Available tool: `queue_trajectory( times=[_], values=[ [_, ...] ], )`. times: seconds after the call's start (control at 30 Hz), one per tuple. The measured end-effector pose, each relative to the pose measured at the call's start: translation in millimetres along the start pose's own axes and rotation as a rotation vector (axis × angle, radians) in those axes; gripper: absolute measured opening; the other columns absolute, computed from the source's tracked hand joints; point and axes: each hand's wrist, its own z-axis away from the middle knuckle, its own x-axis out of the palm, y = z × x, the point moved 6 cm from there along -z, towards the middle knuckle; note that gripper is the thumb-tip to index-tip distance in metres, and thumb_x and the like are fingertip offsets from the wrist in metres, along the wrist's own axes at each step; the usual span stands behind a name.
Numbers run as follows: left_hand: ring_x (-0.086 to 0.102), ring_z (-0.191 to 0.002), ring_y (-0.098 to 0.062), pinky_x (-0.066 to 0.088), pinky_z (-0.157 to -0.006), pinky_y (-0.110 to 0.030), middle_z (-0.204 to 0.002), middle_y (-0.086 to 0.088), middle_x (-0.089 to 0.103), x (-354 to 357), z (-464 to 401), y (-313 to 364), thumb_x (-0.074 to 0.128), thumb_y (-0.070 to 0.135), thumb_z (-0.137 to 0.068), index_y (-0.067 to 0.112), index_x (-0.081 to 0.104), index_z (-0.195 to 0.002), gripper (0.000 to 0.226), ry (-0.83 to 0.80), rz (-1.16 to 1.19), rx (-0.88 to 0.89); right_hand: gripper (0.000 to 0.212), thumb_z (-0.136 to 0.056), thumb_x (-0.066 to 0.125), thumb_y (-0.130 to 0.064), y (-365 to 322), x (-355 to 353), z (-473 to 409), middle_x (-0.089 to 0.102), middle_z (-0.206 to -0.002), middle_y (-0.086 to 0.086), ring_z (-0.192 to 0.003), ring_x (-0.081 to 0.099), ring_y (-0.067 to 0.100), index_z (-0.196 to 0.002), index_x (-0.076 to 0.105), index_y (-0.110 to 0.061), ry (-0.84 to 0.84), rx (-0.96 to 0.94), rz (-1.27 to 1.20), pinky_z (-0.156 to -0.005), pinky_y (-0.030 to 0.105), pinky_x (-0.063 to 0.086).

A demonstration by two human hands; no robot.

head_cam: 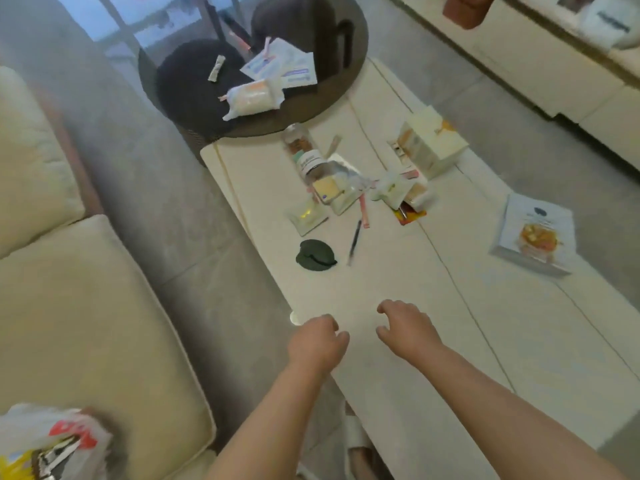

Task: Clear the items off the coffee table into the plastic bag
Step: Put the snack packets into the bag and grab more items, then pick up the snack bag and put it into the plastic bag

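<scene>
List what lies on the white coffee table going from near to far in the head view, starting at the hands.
left hand and right hand → dark green lid → black pen → clear bottle lying down → cream carton

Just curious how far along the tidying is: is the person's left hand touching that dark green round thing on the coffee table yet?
Apart. The head view shows bare coffee table between the left hand and the dark green round thing, which lies farther away.
</scene>
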Motion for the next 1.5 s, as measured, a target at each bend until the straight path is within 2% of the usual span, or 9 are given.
queue_trajectory(
  times=[0.3, 0.57, 0.8, 1.0, 1.1, 1.17, 1.23, 1.37, 1.5],
  values=[
    [0.057, -0.114, -0.020, 0.046, -0.089, -0.030, -0.126, 0.002, 0.059, 33.8, -51.0, 125.1, 0.042, 0.044, -0.094, 0.024, 0.054, -0.126, 0.039, -0.076, -0.219, 0.181, 0.040, -0.093, 0.049, -0.029, 130.8, -32.5, -12.4, 0.054, -0.130, 0.004, -0.119, 0.052, 0.025, -0.131, 0.048, -0.017, 0.103, 0.262, -0.213, -0.096, 0.035, 0.041],
    [0.057, -0.112, -0.020, 0.048, -0.086, -0.031, -0.127, 0.001, 0.057, 82.5, -132.2, 225.1, 0.044, 0.044, -0.095, 0.023, 0.050, -0.131, 0.042, -0.134, -0.250, 0.336, 0.038, -0.093, 0.048, -0.030, 234.6, -36.0, -45.5, 0.050, -0.133, 0.007, -0.119, 0.049, 0.027, -0.129, 0.049, -0.016, 0.243, 0.479, -0.392, -0.094, 0.036, 0.042],
    [0.047, -0.129, -0.025, 0.042, -0.101, -0.037, -0.142, -0.006, 0.047, 133.3, -189.7, 307.7, 0.044, 0.043, -0.097, 0.019, 0.037, -0.144, 0.053, -0.104, -0.179, 0.508, 0.048, -0.095, 0.047, -0.031, 314.7, -32.4, -77.1, 0.035, -0.145, 0.010, -0.128, 0.040, 0.029, -0.138, 0.039, -0.012, 0.418, 0.637, -0.443, -0.099, 0.040, 0.042],
    [0.040, -0.134, -0.027, 0.038, -0.106, -0.040, -0.147, -0.008, 0.039, 163.2, -223.8, 369.4, 0.039, 0.038, -0.099, 0.019, 0.024, -0.150, 0.056, -0.035, -0.026, 0.623, 0.059, -0.094, 0.047, -0.036, 365.2, -35.9, -113.6, 0.007, -0.157, 0.011, -0.143, 0.014, 0.032, -0.146, 0.023, -0.020, 0.541, 0.691, -0.386, -0.105, 0.043, 0.038],
    [0.040, -0.134, -0.028, 0.036, -0.107, -0.040, -0.145, -0.007, 0.041, 171.7, -237.5, 386.2, 0.038, 0.031, -0.100, 0.018, 0.028, -0.148, 0.051, -0.023, 0.015, 0.645, 0.062, -0.093, 0.048, -0.040, 385.5, -34.1, -126.5, -0.001, -0.158, 0.011, -0.146, 0.002, 0.033, -0.146, 0.021, -0.024, 0.533, 0.715, -0.406, -0.110, 0.046, 0.032],
    [0.045, -0.128, -0.031, 0.041, -0.105, -0.042, -0.135, -0.010, 0.048, 174.9, -243.7, 391.0, 0.038, 0.028, -0.099, 0.016, 0.043, -0.138, 0.041, -0.036, -0.006, 0.662, 0.067, -0.091, 0.048, -0.046, 392.9, -29.5, -134.0, 0.004, -0.159, 0.009, -0.147, -0.002, 0.032, -0.148, 0.019, -0.025, 0.463, 0.696, -0.425, -0.113, 0.047, 0.028],
    [0.044, -0.128, -0.032, 0.040, -0.106, -0.042, -0.135, -0.012, 0.047, 174.3, -245.5, 389.9, 0.037, 0.026, -0.099, 0.015, 0.045, -0.137, 0.041, -0.053, -0.036, 0.652, 0.072, -0.090, 0.048, -0.051, 393.1, -24.3, -135.1, 0.010, -0.158, 0.005, -0.147, -0.002, 0.030, -0.149, 0.017, -0.026, 0.393, 0.674, -0.416, -0.113, 0.046, 0.026],
    [0.039, -0.132, -0.031, 0.037, -0.110, -0.040, -0.141, -0.012, 0.041, 165.9, -239.0, 375.4, 0.036, 0.025, -0.101, 0.018, 0.037, -0.145, 0.046, -0.062, -0.040, 0.599, 0.065, -0.089, 0.049, -0.052, 376.9, -18.7, -122.8, 0.024, -0.152, 0.004, -0.142, 0.014, 0.030, -0.146, 0.025, -0.031, 0.379, 0.653, -0.378, -0.107, 0.044, 0.032],
    [0.049, -0.123, -0.028, 0.043, -0.102, -0.038, -0.134, -0.010, 0.051, 158.5, -228.5, 346.5, 0.041, 0.026, -0.098, 0.018, 0.047, -0.138, 0.041, -0.079, 0.020, 0.519, 0.053, -0.091, 0.045, -0.052, 352.8, -5.4, -107.0, 0.031, -0.148, 0.003, -0.136, 0.024, 0.028, -0.140, 0.038, -0.035, 0.401, 0.645, -0.387, -0.105, 0.040, 0.033]
  ],
)
